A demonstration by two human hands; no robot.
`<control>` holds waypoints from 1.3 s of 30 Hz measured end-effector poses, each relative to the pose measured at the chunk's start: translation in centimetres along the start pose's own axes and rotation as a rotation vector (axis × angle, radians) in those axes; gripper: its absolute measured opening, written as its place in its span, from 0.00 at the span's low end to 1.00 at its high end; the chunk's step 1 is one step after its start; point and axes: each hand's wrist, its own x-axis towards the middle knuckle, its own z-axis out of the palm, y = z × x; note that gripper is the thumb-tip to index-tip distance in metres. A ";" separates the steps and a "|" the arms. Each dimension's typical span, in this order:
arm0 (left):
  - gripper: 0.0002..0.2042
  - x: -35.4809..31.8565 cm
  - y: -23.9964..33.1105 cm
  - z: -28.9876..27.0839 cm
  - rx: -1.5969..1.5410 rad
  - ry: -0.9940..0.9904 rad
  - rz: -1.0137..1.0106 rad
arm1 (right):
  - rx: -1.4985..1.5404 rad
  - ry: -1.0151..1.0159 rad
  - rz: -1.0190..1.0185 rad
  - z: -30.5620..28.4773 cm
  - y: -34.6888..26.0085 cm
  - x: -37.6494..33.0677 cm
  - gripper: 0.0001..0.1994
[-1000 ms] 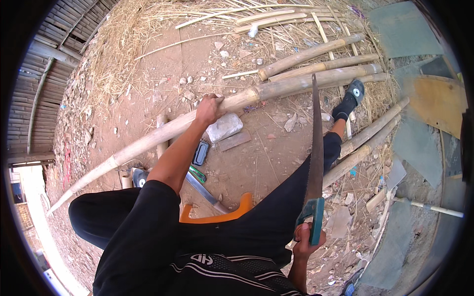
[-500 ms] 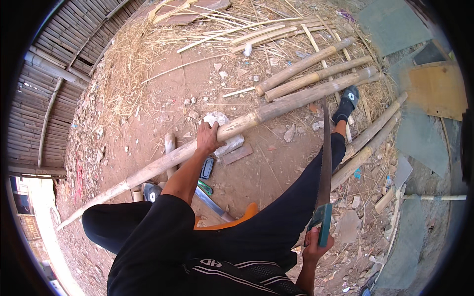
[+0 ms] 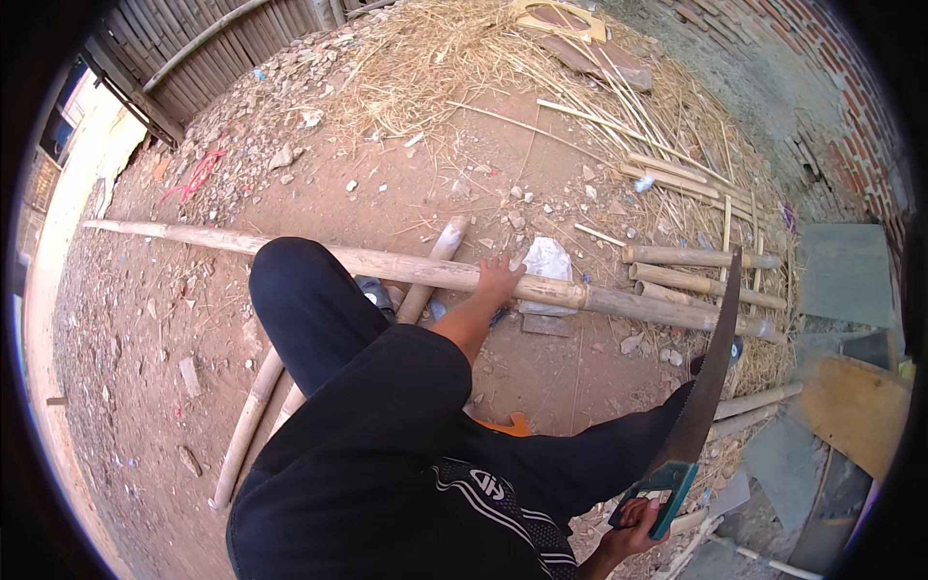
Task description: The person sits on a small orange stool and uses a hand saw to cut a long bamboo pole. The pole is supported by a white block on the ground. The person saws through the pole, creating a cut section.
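Note:
A long bamboo pole [image 3: 387, 263] runs from the far left across to the right. My left hand [image 3: 498, 280] is over it near the middle, fingers curled across its top. Under the pole, a shorter bamboo piece [image 3: 435, 261] lies crosswise beside my bent left knee. My right hand [image 3: 633, 530], low on the right, is wrapped round the teal handle of a handsaw [image 3: 710, 391]. Its long blade points upward, apart from my left hand; in this view its tip overlaps the pole's right end. I cannot tell whether they touch.
A whitish stone [image 3: 548, 259] and a brick [image 3: 546, 325] sit by the pole. Shorter bamboo lengths [image 3: 710, 280] and split strips [image 3: 667, 145] lie to the right. More poles [image 3: 249, 425] rest at left. Flat sheets [image 3: 851, 275] lie near the brick wall [image 3: 860, 116].
The view has turned, so the pole now lies flatter across it and more of the brick wall shows. My left hand has stayed on the pole; my right still holds the handsaw.

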 end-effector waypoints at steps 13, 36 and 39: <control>0.49 14.1 11.0 1.3 0.052 -0.130 -0.122 | -0.323 -0.564 -0.027 -2.7 13.7 25.1 0.11; 0.39 29.2 16.4 8.2 0.007 -0.006 0.090 | -0.260 -0.504 0.254 3.0 28.0 32.2 0.13; 0.41 27.2 14.7 8.1 0.025 -0.041 0.098 | -0.276 -0.517 0.245 2.2 27.5 29.2 0.14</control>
